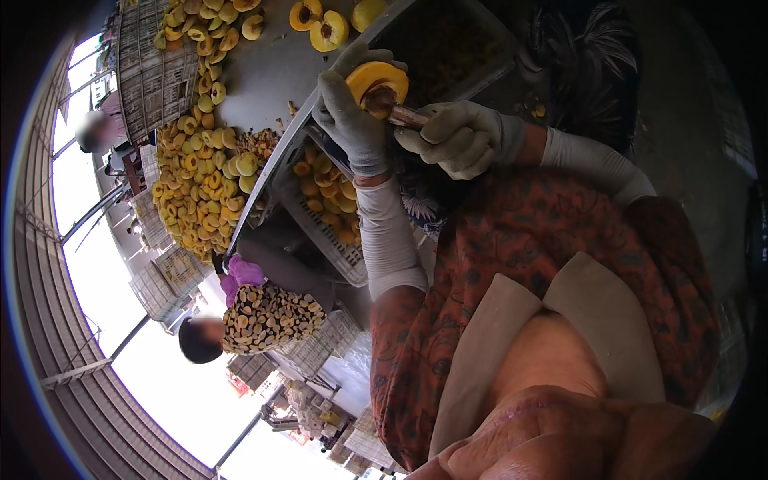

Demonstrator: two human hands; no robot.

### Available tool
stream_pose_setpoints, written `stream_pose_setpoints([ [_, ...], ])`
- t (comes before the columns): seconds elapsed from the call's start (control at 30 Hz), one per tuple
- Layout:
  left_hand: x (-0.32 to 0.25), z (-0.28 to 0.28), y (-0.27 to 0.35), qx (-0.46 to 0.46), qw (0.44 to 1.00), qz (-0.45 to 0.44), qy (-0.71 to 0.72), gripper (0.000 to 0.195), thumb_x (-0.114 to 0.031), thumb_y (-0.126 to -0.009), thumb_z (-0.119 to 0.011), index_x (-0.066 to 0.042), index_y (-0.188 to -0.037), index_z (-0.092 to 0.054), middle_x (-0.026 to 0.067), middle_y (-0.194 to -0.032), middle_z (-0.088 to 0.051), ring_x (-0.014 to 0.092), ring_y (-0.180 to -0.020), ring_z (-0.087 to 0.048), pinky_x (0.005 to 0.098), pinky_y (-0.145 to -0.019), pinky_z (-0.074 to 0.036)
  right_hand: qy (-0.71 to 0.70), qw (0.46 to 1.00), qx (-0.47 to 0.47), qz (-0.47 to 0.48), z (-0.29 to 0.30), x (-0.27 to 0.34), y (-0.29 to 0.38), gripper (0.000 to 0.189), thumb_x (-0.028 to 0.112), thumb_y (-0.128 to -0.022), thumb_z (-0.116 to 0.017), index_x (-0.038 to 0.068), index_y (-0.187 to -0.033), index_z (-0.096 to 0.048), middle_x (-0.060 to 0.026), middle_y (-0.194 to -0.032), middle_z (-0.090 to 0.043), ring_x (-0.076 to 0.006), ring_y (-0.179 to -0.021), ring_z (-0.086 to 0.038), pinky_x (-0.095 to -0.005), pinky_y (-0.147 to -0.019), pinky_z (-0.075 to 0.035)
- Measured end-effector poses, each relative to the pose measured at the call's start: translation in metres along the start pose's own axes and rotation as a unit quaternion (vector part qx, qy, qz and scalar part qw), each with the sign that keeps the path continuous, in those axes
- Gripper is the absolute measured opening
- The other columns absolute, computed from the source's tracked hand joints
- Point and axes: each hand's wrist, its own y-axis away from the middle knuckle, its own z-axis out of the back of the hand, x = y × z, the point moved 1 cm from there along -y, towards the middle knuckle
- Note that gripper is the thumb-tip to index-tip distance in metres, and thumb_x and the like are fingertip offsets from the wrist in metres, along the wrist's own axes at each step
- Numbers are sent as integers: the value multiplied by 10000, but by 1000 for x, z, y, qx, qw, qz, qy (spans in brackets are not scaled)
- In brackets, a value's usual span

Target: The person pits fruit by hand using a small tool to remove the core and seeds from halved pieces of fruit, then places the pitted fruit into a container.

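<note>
My left hand (351,117), in a pale work glove, holds a halved yellow peach (384,75) with its cut face towards me. My right hand (459,141), gloved likewise, grips the short handle of a pitting tool (411,117). The tool's tip meets the reddish-brown middle of the peach half; the exact shape of its working end is hidden there. Both hands are raised in front of my body, near the edge of a metal table (255,78). On the table just beyond my left hand lie two cut peach halves (329,31) and a rounded peach piece (367,15).
A big heap of peach halves (201,180) covers the table's left part, beside a pile of pits (258,144). Below the edge sits a plastic crate of peach halves (300,222). Another crate (480,84) is at upper right. A co-worker (273,321) sits at left.
</note>
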Motion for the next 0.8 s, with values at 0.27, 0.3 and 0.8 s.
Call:
stream_pose_setpoints([
  [0.27, 60, 153, 33, -265, 946, 186, -31, 446, -420, -949, -480, -10, -1112, -543, 112, -973, -603, 205, -853, -614, 308, -667, -529, 8, 933, -272, 237, 14, 24, 45, 175, 169, -994, -446, 66, -871, -514, 36, -559, -379, -43, -398, -337, -176, -344, -293],
  [0.3, 75, 184, 47, -308, 917, 245, -58, 446, -422, -943, -489, -8, -1092, -562, 123, -946, -617, 212, -862, -623, 311, -674, -525, -2, 833, -444, 330, 33, 26, 51, 203, 144, -986, -465, 48, -814, -516, 40, -553, -361, -30, -399, -317, -168, -358, -288],
  [0.8, 194, 60, -107, 99, 877, -31, -469, 758, -511, -773, -657, 8, -1293, -470, 222, -1111, -632, 413, -1030, -586, 429, -906, -459, 332, 713, -558, 263, 22, 10, 39, 295, 239, -932, -561, 87, -694, -475, 25, -573, -408, -93, -465, -386, -246, -488, -391],
])
